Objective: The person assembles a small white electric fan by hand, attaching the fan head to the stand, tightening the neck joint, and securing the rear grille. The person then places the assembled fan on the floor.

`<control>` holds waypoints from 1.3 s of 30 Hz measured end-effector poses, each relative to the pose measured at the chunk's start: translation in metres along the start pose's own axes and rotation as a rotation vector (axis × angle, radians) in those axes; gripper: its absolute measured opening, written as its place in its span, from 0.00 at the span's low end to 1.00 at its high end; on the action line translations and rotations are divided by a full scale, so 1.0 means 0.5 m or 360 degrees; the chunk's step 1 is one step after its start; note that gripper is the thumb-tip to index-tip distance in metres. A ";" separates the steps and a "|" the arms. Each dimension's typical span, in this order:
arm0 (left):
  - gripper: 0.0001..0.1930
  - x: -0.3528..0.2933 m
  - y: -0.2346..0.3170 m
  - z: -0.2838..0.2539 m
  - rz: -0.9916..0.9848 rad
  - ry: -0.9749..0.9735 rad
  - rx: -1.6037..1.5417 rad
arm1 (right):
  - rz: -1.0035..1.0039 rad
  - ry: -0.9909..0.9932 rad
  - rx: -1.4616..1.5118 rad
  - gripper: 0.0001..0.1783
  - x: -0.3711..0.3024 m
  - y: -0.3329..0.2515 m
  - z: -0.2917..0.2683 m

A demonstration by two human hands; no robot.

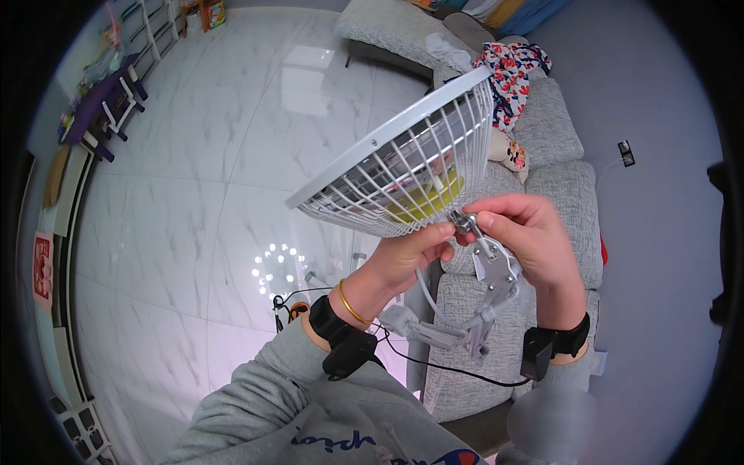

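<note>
Right fingers: thumb and index of the right hand (535,236) are pinching the small metal joint (464,223) right behind the fan, from its right side.
Left fingers: thumb of the left hand (407,256) is right up by that same joint from the other side, other fingers curled under. Can't tell if they're really gripping it or just steadying.
Fan head: the white wire fan cage (401,177) is just beyond the fingertips, tilted, its flat rim facing up and left. Yellow-green bit (428,200) showing through the bars.
Fan arm: grey bracket (496,267) with screws drops from the joint below the right hand, then folds into a lower arm section (438,333). White cable (426,294) loops beside it.
Wrists: black band (341,337) on the left plus a gold bracelet (353,304), another black strap (552,346) on the right, with a dark cord (442,366) between them.
Sofa: grey sofa (554,186) behind on the right, with a patterned cloth (515,74) and a cartoon cushion (509,157) on it.
Floor: shiny marbled tiles (167,240) on the left, purple table (108,105) way over by the wall.
</note>
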State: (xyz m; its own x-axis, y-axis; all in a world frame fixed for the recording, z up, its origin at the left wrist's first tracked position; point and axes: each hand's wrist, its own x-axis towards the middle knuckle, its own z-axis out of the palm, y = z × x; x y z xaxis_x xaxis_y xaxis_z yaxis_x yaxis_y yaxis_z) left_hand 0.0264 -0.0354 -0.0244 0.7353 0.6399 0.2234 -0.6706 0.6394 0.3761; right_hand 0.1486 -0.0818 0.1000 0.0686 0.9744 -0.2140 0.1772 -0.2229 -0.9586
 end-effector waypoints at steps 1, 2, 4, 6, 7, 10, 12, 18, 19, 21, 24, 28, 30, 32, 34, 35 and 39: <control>0.11 -0.001 0.000 -0.002 -0.0007 -0.0004 0.0004 | 0.0017 -0.0069 -0.0022 0.09 0.005 -0.001 -0.005; 0.11 -0.001 -0.001 -0.003 -0.0001 -0.0015 -0.0009 | 0.0033 -0.0139 -0.0045 0.09 0.010 -0.003 -0.010; 0.12 -0.002 -0.001 -0.007 0.0000 -0.0040 -0.0011 | 0.0022 -0.0236 -0.0087 0.09 0.022 -0.005 -0.018; 0.12 -0.003 0.001 -0.010 0.0001 -0.0044 -0.0039 | 0.0041 -0.0333 -0.0180 0.09 0.034 -0.011 -0.027; 0.12 -0.004 0.002 -0.012 0.0013 -0.0033 -0.0020 | 0.0047 -0.0358 -0.0215 0.09 0.039 -0.014 -0.031; 0.14 -0.006 0.001 -0.015 -0.0020 -0.0019 -0.0046 | 0.0034 -0.0439 -0.0241 0.07 0.052 -0.021 -0.032; 0.15 -0.007 -0.001 -0.018 -0.0014 -0.0025 -0.0024 | 0.0028 -0.0454 -0.0220 0.07 0.054 -0.024 -0.031; 0.18 -0.008 -0.005 -0.027 0.0010 -0.0019 -0.0042 | -0.0297 -0.0391 -0.0564 0.04 0.052 -0.021 -0.026; 0.19 -0.010 -0.005 -0.028 0.0012 -0.0004 -0.0063 | -0.0294 -0.0372 -0.0586 0.03 0.051 -0.019 -0.026; 0.21 -0.007 0.000 -0.033 0.0018 -0.0011 -0.0097 | -0.0391 -0.0350 -0.0592 0.03 0.053 -0.010 -0.023; 0.26 0.000 0.002 -0.034 -0.0008 0.0119 -0.0025 | -0.0366 -0.0083 -0.0342 0.03 0.053 -0.003 -0.027; 0.26 0.003 -0.004 -0.029 -0.0097 0.0153 0.0019 | -0.0323 -0.0066 -0.0141 0.05 0.042 0.000 -0.028; 0.27 0.002 -0.006 -0.028 -0.0135 0.0097 0.0005 | -0.0276 -0.0108 -0.0044 0.05 0.035 0.000 -0.026; 0.27 0.000 -0.005 -0.029 -0.0152 0.0076 0.0013 | -0.0211 -0.0133 0.0090 0.05 0.030 0.001 -0.020; 0.27 -0.002 -0.002 -0.031 -0.0128 0.0087 0.0042 | -0.0231 -0.0125 0.0078 0.05 0.026 0.000 -0.016; 0.28 -0.002 -0.002 -0.032 -0.0146 0.0078 0.0025 | -0.0243 -0.0120 0.0071 0.05 0.024 -0.001 -0.015; 0.28 -0.007 -0.004 -0.028 -0.0129 0.0088 0.0008 | -0.0676 -0.0174 -0.0508 0.07 0.010 -0.006 -0.011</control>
State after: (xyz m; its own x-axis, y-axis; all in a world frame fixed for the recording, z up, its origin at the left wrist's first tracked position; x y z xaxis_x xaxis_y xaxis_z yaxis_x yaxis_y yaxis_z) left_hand 0.0239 -0.0330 -0.0389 0.7806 0.6086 0.1421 -0.6084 0.6881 0.3955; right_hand 0.1536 -0.0765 0.1029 -0.1734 0.9740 0.1456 0.4575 0.2106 -0.8639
